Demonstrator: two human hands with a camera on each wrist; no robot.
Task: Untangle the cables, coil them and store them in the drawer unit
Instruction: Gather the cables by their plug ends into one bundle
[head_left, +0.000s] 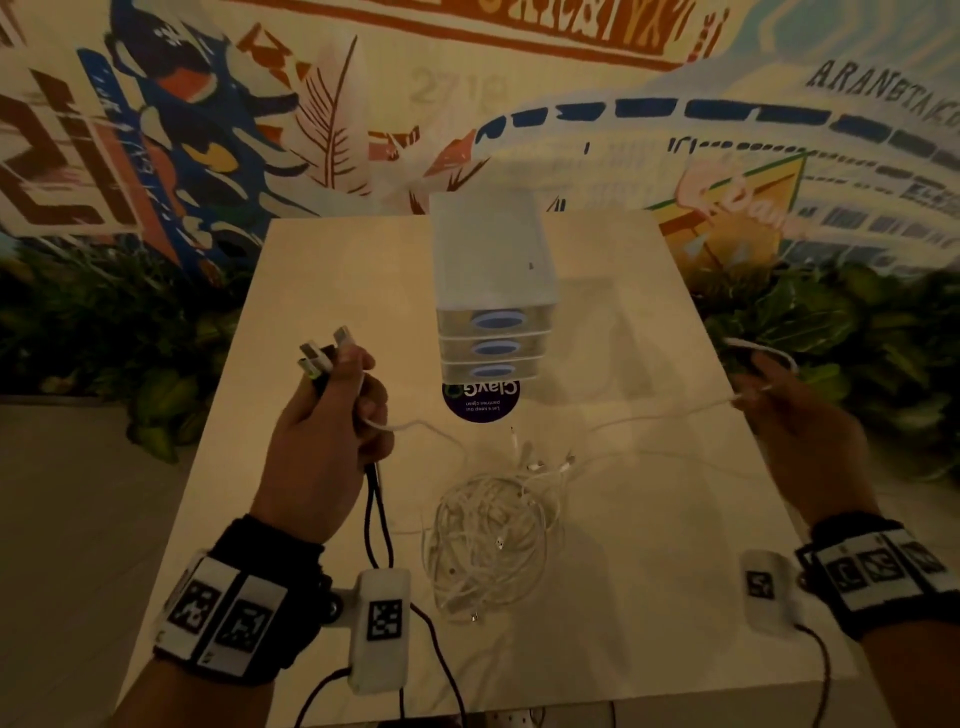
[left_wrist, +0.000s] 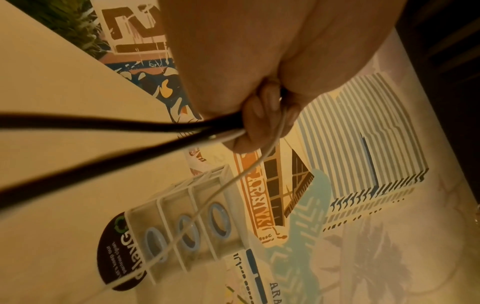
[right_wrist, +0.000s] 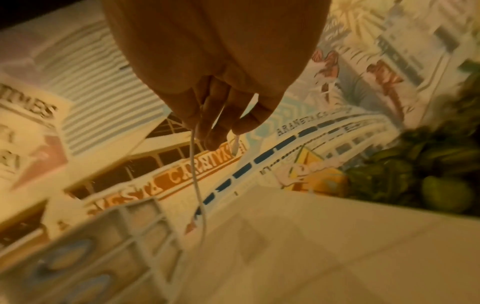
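Nearest the person, a loose heap of white cables (head_left: 488, 540) lies tangled on the table (head_left: 623, 597), several small plugs poking out at its far edge. To its left, the left hand (head_left: 327, 431) is fisted round a bunch of USB plugs (head_left: 324, 353) that stand up out of the fist, with black cables (head_left: 375, 512) hanging down from it and one white cable (head_left: 410, 427) trailing toward the heap. On the right, the right hand (head_left: 800, 431) holds the other end of a white cable, looped over its fingers (right_wrist: 207, 115), a strand (head_left: 665, 415) running back to the heap. Beyond the heap stands the clear three-drawer unit (head_left: 491, 291), all drawers closed, over a dark round sticker (head_left: 480, 402). The risk from here: pulling the hands further apart could cinch the strand into a knot inside the heap, or drag the whole heap along rather than free one cable; the bunched plugs might also snag each other. How the strands cross inside the heap cannot be made out, the right wrist view is blurred, and the drawers' contents are hidden.
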